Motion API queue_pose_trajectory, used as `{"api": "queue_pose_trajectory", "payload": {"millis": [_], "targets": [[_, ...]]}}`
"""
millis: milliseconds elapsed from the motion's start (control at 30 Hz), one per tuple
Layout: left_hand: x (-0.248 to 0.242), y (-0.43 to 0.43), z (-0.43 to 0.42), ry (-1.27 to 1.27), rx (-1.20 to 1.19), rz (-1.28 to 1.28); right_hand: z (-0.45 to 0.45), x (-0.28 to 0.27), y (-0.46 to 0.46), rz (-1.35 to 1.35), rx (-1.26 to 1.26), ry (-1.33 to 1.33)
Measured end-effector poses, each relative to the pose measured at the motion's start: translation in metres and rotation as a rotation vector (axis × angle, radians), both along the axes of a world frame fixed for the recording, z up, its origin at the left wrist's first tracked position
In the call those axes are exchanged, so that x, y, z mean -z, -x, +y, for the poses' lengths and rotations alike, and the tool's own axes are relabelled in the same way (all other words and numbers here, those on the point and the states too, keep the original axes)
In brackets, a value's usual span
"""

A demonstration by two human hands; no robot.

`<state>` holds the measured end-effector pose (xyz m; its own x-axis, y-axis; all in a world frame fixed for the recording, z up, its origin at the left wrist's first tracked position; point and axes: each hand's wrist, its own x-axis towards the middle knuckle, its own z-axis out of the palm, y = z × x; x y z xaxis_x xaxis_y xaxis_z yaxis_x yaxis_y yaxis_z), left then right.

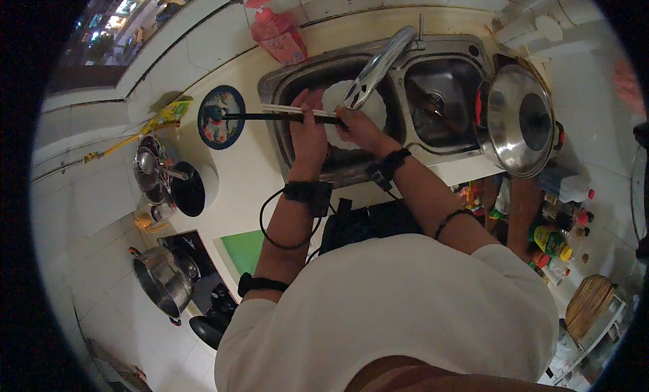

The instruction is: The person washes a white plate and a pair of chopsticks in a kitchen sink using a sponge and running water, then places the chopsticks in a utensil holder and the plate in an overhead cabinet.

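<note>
Over the left basin of the steel sink (278,153), my left hand (310,130) and my right hand (359,129) grip a bundle of pale chopsticks (279,108) and a long black stick-like utensil (263,117). My right fingers close around the right end; my left fingers wrap the middle. The utensil's left end overlaps a dark-blue-rimmed, patterned round plate (236,138) on the counter; whether it touches is unclear. Below my hands lies a white round dish (372,115), partly hidden. The chrome faucet (383,62) reaches over it. Running water cannot be made out.
A pink pump bottle (279,37) stands behind the sink. To the right sits a lidded steel pan (512,123) beside the small basin (441,98). Left are a dark-mouthed container (188,189), utensils in a holder (148,163), and a steel pot (165,280). Bottles (550,242) stand low right.
</note>
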<state>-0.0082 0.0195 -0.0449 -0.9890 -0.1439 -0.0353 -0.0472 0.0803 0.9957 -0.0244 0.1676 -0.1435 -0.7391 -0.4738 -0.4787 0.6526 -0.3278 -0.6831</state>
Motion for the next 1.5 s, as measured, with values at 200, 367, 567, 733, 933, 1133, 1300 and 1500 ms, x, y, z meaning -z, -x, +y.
{"api": "queue_pose_trajectory", "payload": {"millis": [200, 367, 567, 733, 933, 1133, 1300, 1500], "targets": [[0.012, -0.005, -0.006, 0.038, 0.163, -0.196, 0.011, 0.032, 0.004, 0.583, -0.074, -0.716], [0.007, -0.019, -0.008, 0.417, 0.399, -0.124, 0.030, 0.056, 0.009, 0.710, -0.109, -0.899], [0.009, -0.017, -0.009, -0.144, 0.262, -0.271, 0.063, 0.016, -0.003, 0.269, -0.059, -0.350], [0.005, -0.017, -0.018, -0.349, 0.142, -0.324, 0.118, -0.001, 0.061, 0.651, 0.505, -1.031], [-0.010, -0.027, -0.026, -0.253, 0.107, -0.418, 0.188, -0.003, 0.192, 1.137, 0.561, -1.447], [-0.018, -0.031, -0.029, -0.158, 0.103, -0.444, 0.189, -0.005, 0.203, 0.846, 0.376, -1.031], [-0.029, -0.028, -0.031, -0.186, 0.093, -0.377, 0.184, -0.012, 0.143, 0.981, 0.136, -1.641], [-0.025, -0.021, -0.041, -0.041, 0.144, -0.271, 0.155, -0.009, 0.032, 0.753, 0.157, -1.576]]}}
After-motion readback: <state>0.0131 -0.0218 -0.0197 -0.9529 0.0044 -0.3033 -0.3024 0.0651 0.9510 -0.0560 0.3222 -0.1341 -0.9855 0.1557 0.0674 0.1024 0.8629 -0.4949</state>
